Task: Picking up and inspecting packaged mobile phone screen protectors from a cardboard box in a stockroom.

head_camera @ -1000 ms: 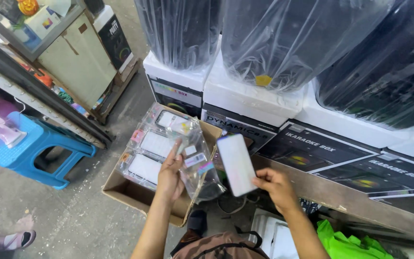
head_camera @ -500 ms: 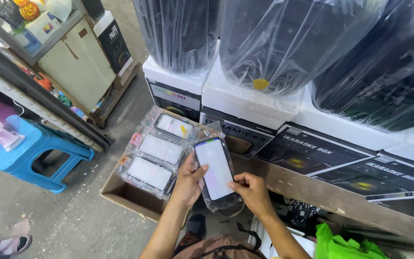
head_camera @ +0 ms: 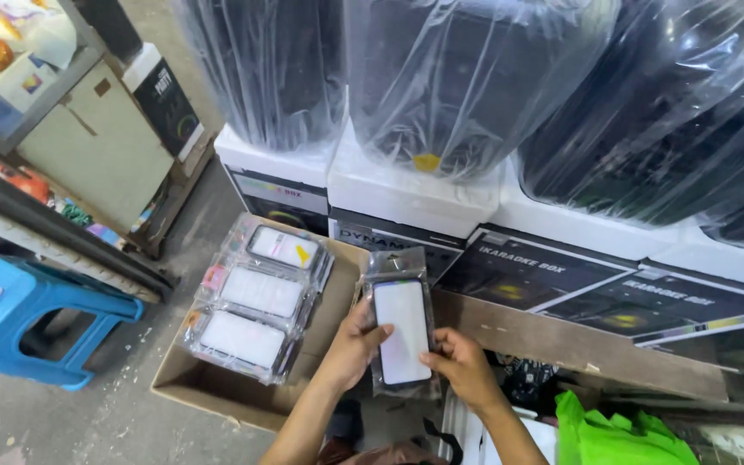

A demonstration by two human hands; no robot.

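Both of my hands hold one white phone-shaped panel inside a clear plastic sleeve (head_camera: 401, 327), upright in front of me. My left hand (head_camera: 356, 342) grips the sleeve's left edge with the thumb on its face. My right hand (head_camera: 463, 368) pinches its lower right corner. To the left, an open cardboard box (head_camera: 217, 392) holds three stacks of similar sleeved white panels (head_camera: 256, 297).
Large black speakers wrapped in clear plastic (head_camera: 475, 77) stand on white foam and printed black cartons (head_camera: 527, 271) behind. A blue plastic stool (head_camera: 19, 331) is at the left on the concrete floor. A bright green bag (head_camera: 613, 435) lies at the lower right.
The bare panel in my right hand came left and went into the clear sleeve held by my left hand. Both hands now hold the sleeved panel. The view shifted right.
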